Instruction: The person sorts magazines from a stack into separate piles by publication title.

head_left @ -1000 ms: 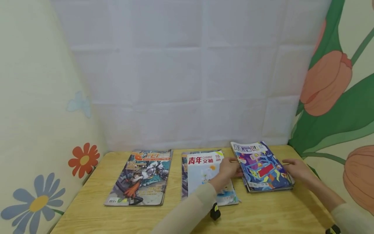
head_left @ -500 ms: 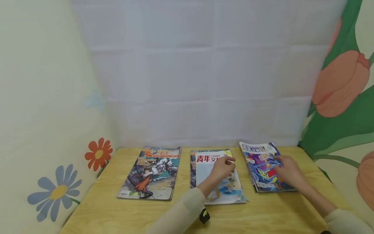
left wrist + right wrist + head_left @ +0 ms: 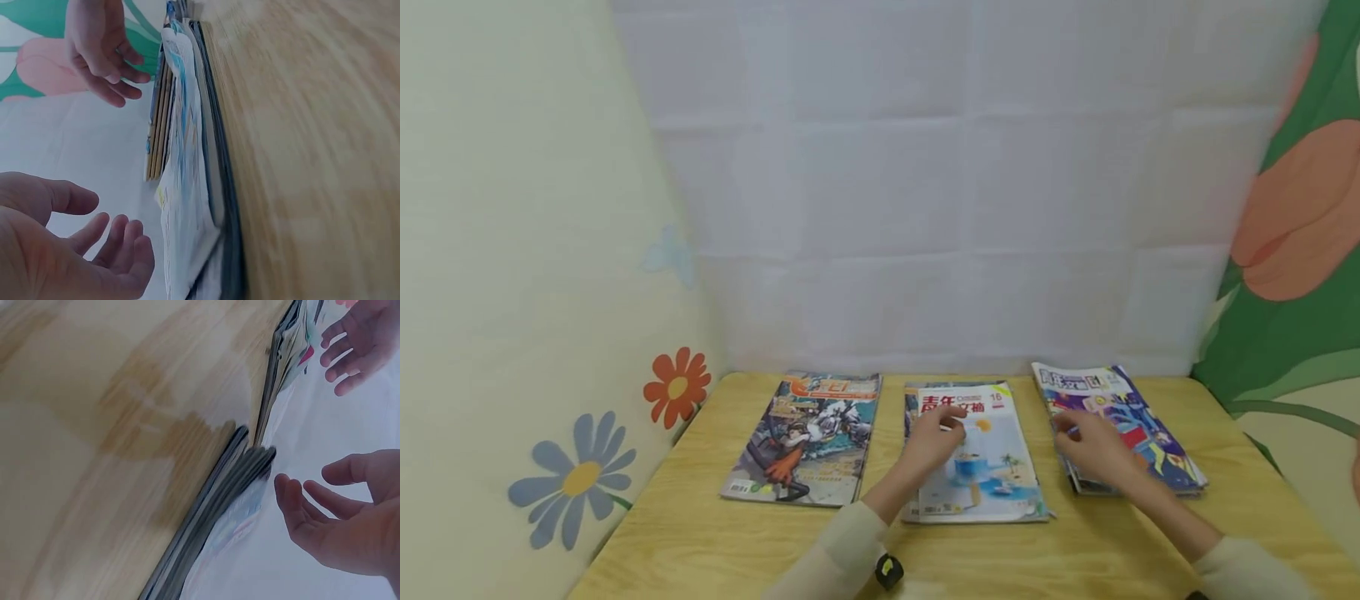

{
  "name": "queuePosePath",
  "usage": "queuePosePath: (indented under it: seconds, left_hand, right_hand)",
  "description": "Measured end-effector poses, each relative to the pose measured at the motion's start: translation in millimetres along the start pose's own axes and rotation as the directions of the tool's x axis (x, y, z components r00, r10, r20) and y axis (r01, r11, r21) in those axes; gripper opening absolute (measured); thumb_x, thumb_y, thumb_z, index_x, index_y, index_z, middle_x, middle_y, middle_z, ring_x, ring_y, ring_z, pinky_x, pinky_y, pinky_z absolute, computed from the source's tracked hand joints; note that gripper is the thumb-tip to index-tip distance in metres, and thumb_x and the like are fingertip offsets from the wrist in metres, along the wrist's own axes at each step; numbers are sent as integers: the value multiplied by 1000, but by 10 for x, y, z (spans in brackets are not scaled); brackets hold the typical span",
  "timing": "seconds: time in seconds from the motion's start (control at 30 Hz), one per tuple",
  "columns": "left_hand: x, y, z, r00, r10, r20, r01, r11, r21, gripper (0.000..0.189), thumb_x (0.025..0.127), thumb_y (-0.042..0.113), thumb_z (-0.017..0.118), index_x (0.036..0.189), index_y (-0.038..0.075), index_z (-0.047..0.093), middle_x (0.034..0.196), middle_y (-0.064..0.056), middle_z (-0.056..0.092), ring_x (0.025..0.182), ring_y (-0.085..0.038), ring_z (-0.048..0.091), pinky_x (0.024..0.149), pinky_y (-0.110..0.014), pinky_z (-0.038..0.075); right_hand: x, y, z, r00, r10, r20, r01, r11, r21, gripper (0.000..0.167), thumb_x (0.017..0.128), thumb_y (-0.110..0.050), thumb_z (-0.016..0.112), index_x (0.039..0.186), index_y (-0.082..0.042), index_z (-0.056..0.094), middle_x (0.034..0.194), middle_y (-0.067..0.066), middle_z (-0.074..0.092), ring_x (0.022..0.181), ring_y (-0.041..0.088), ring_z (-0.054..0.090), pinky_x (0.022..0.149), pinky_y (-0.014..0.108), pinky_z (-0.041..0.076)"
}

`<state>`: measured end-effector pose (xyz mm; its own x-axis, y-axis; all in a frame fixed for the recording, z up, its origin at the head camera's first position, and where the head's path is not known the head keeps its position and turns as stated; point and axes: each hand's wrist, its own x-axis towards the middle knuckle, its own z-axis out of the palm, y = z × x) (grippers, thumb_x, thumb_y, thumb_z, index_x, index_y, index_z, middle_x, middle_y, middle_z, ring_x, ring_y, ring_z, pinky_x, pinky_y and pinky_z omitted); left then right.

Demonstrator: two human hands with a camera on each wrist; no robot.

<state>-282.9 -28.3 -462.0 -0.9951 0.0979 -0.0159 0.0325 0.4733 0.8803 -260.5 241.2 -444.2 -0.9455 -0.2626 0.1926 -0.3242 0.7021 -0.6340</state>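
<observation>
Three stacks of magazines lie in a row on the table. My left hand [image 3: 934,442] hovers over the middle stack, whose white top magazine [image 3: 992,462] shows red lettering and a beach picture. In the left wrist view its loosely bent fingers [image 3: 122,247] hold nothing and stand apart from the pages. Above the left part of the right stack is my right hand [image 3: 1093,446], holding nothing. That stack's purple top magazine [image 3: 1157,437] is partly hidden by this hand. A gap separates my right fingers [image 3: 300,512] from the magazines in the right wrist view.
The left stack, topped by a dark comic-style magazine [image 3: 808,442], lies apart on the wooden table [image 3: 662,533]. A creased white cloth [image 3: 962,208] hangs behind the table's back edge. Flower-painted walls [image 3: 580,317] flank both sides.
Both hands have let go of the right stack's sides. My left hand has moved left over the middle stack, my right hand left above the right stack. The head view has turned left.
</observation>
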Motion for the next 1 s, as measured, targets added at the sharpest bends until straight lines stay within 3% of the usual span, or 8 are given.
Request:
queuePosePath:
  seconds: [0.1,0.2,0.4,0.47,0.57,0.7,0.83,1.0]
  left_hand:
    - [-36,-10,-60,998,-47,-37,47,999,16,30,92,12,67,122,13,71,108,-2,64,98,-20,61,83,-41,53]
    - [-64,-41,-106,995,-79,-65,79,997,10,37,92,12,67,128,11,67,124,-10,60,113,-29,57,93,-47,51]
    - [-122,-135,-221,991,-124,-54,125,992,18,58,92,14,63,148,6,51,149,-23,44,136,-42,42,108,-60,37]
    - [-145,-150,-263,988,-149,-38,149,989,21,61,92,15,63,151,6,47,150,-24,44,136,-43,42,107,-61,38]
    - [-162,-152,-295,985,-173,6,173,985,24,65,93,17,65,153,8,43,152,-23,43,138,-43,40,109,-62,36]
    - [-164,-136,-307,983,-174,56,174,985,10,66,94,18,66,154,7,42,155,-23,40,140,-45,37,109,-63,34]
    - [-157,-128,-307,981,-184,69,186,982,-29,63,94,18,67,152,7,44,154,-25,39,139,-47,37,108,-65,34]
    - [-136,-155,-317,972,-225,61,232,960,-155,59,95,17,66,150,6,47,153,-28,39,136,-48,40,107,-64,35]
  right_hand:
    - [35,-36,72,999,9,41,-10,1000,23,32,91,-2,61,120,13,64,103,18,69,91,31,67,77,46,57]
    - [81,-102,120,991,80,110,-82,997,7,36,94,-7,63,124,12,63,104,14,69,93,29,65,76,44,56]
    - [161,-221,160,940,231,251,-233,972,-22,44,96,-16,65,127,15,59,101,16,67,86,24,64,75,43,56]
    - [163,-246,175,925,251,286,-264,965,5,36,97,-16,65,119,12,64,89,15,67,73,21,61,65,38,54]
    - [150,-250,195,906,265,332,-300,952,58,21,99,-15,63,92,4,67,67,9,60,54,16,48,51,30,42]
    - [143,-230,226,883,308,353,-367,924,110,30,100,-16,63,72,-5,59,60,6,54,51,14,42,48,28,39]
    - [159,-191,252,861,354,366,-430,890,151,23,99,-16,64,96,6,67,76,9,61,63,17,57,58,33,55]
    - [175,-122,285,848,382,366,-470,862,190,44,100,-16,64,128,16,56,92,14,65,77,23,67,67,38,60]
